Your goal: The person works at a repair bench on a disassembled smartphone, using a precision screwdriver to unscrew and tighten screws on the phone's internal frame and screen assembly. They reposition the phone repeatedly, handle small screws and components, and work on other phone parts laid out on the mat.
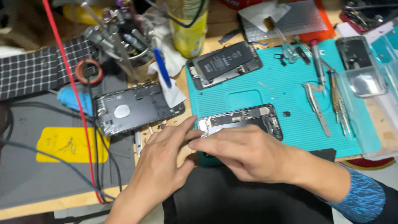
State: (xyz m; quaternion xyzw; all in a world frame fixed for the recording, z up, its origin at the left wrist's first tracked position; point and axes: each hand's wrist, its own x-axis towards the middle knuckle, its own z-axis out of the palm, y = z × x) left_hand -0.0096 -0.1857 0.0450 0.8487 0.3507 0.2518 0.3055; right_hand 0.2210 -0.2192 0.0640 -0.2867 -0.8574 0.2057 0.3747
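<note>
On the teal mat's (274, 88) near edge, your left hand (157, 161) steadies the opened phone (240, 121) with fingers extended together, while your right hand (245, 151) pinches its left end; tweezers (317, 109) lie right.

There is only the one view, from a camera on the person's head, looking steeply down and forward over the bench (34, 208). It sits close, the teal mat (274, 91) filling mid-frame and both forearms entering from the bottom edge.
</note>
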